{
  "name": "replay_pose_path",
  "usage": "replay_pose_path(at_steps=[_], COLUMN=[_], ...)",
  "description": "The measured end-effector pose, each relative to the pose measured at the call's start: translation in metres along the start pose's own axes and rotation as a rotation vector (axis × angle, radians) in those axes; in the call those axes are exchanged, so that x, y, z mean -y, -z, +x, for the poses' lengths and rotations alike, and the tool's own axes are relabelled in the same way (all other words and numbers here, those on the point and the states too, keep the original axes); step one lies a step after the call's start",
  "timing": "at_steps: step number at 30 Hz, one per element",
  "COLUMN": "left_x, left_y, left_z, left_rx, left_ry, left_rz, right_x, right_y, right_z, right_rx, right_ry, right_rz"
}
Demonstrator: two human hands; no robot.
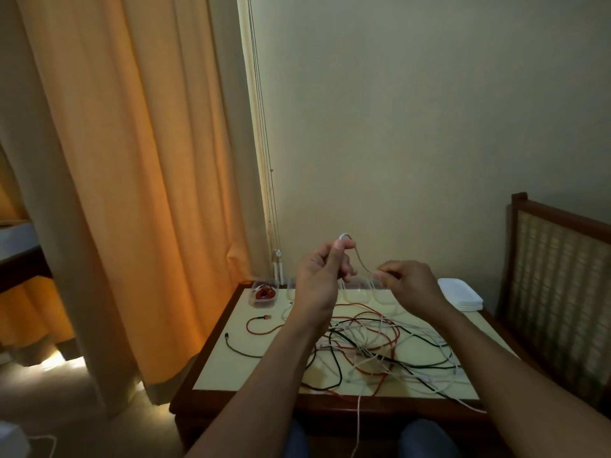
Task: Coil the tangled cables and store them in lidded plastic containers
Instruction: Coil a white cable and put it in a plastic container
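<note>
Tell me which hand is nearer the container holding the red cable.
Left. The left hand hovers just right of the container; the right hand is farther right, past the left one.

Both forearms reach forward. The left hand [319, 279], slightly higher, and the right hand [408, 285] each pinch a white cable [361, 263].

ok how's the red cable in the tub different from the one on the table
The tub's red cable is bunched small; the table's red cable sprawls in open loops. The tub's sits alone in a clear tub; the table's is tangled with black and white cables. Both are red.
</note>
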State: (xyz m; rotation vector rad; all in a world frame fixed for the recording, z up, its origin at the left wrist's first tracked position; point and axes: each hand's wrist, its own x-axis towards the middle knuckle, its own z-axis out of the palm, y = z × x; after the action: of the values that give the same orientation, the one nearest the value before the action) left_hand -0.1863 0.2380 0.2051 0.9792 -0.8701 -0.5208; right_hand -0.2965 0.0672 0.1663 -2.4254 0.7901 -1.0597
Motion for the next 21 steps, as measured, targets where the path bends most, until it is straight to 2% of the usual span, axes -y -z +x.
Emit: replay_pose_path(at_steps=[2, 6, 10, 14, 18, 21], left_x=[-0.008, -0.030, -0.052, -0.072, -0.080, -0.073], left_y=[-0.001, 0.003, 0.015, 0.021, 0.024, 0.023], left_z=[-0.007, -0.004, 0.009, 0.011, 0.014, 0.013], left_rx=[-0.009, -0.036, -0.013, 0.033, -0.037, -0.049], left_ry=[0.004, -0.019, -0.009, -0.092, -0.105, -0.171], left_rz=[-0.047, -0.198, -0.432, -0.390, -0.478, -0.184], right_x=[0.012, 0.035, 0.055, 0.079, 0.088, 0.087], right_y=[0.005, 0.005, 0.001, 0.006, 0.011, 0.021], right_z=[-0.010, -0.027, -0.040, -0.050, -0.057, -0.062], right_rx=[0.045, 0.059, 0.114, 0.115, 0.137, 0.121], right_ry=[-0.010, -0.031, 0.095, 0.248, 0.343, 0.411], right_rz=[-0.009, 0.176, 0.143, 0.180, 0.155, 0.120])
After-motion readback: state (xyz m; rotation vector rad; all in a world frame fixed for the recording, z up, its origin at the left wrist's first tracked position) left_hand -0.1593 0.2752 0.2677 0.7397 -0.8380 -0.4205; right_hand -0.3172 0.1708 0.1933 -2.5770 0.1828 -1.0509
